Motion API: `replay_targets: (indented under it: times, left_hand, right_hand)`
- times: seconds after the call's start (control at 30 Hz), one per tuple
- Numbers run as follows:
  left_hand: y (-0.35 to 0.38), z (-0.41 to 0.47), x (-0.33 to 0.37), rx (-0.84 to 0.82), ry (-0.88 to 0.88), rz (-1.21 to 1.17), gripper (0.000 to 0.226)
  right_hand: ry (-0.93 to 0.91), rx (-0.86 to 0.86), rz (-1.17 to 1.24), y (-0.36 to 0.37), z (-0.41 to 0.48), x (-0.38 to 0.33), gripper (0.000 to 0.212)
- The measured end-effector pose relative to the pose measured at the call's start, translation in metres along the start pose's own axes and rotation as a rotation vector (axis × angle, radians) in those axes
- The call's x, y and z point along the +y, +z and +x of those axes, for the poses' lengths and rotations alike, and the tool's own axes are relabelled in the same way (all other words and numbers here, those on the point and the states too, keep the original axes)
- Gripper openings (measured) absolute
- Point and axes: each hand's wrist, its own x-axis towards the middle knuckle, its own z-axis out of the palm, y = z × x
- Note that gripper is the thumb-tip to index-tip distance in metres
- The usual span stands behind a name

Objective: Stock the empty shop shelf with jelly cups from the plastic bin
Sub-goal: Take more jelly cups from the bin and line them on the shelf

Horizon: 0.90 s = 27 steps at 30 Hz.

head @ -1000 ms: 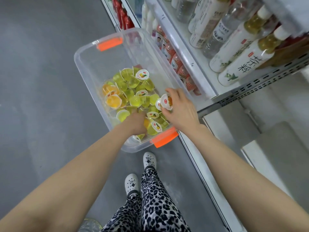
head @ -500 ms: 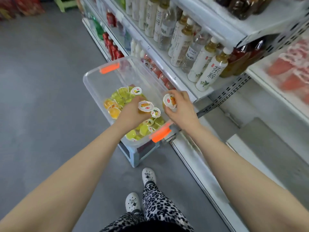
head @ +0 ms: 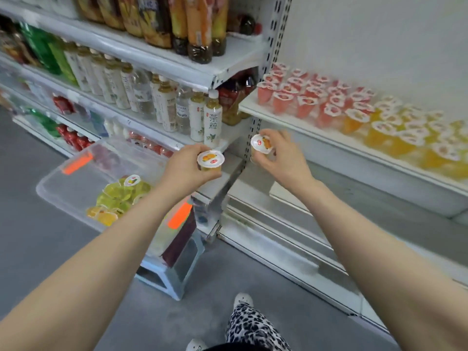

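Step in hand: carry from bin to shelf, by the look of it; two cups lifted out, neither set down yet.
Left hand [head: 186, 173]: curled round an orange jelly cup [head: 210, 160], foil lid up, above the near right corner of the plastic bin [head: 68, 188].
Right hand [head: 283, 159]: gripping a second orange jelly cup [head: 261, 143] between thumb and fingers, lid tipped toward the camera, just below the front edge of the shelf [head: 349, 154], near its left end.
Plastic bin: clear, with orange latches [head: 76, 165], propped on a pale step stool [head: 177, 269]; green and yellow loose jelly cups [head: 119, 196] heaped on its floor, so more trips likely.
Shelf: white, up and to the right of both hands; red jelly cups [head: 301, 97] in rows at the left end, orange rows [head: 395, 134] further right, reaching close to the front edge; exact gaps lost in blur.
Progress: judged well along, with much of the shelf filled and a modest heap left in the bin.
Next move: probably up and rightward over the front edge, past the red rows, to a free spot beside the orange rows; calls for upright cups, lids up, set down without nudging neighbours.
Risk: toppling a front-row cup off the edge; squeezing the soft walls too hard.
Alongside: tea bottles [head: 212, 122] on the neighbouring shelf, left of the upright.
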Motion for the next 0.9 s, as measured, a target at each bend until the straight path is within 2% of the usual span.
replay_targets:
  times: [0.27, 0.47, 0.7, 0.9]
  left_hand:
    - [0.049, 0.036, 0.118, -0.055, 0.321, 0.081, 0.058]
    - [0.108, 0.058, 0.223, -0.088, 0.497, 0.083, 0.057]
    - [0.197, 0.086, 0.341, -0.115, 0.582, 0.038, 0.055]
    - [0.262, 0.110, 0.411, -0.122, 0.594, 0.059, 0.055]
  right_hand:
    - [0.076, 0.268, -0.101, -0.115, -0.031, 0.075, 0.041]
    - [0.163, 0.373, -0.197, -0.199, -0.055, 0.143, 0.040]
    - [0.269, 0.417, -0.249, -0.298, -0.076, 0.243, 0.041]
    - [0.414, 0.424, -0.249, -0.357, -0.079, 0.330, 0.040]
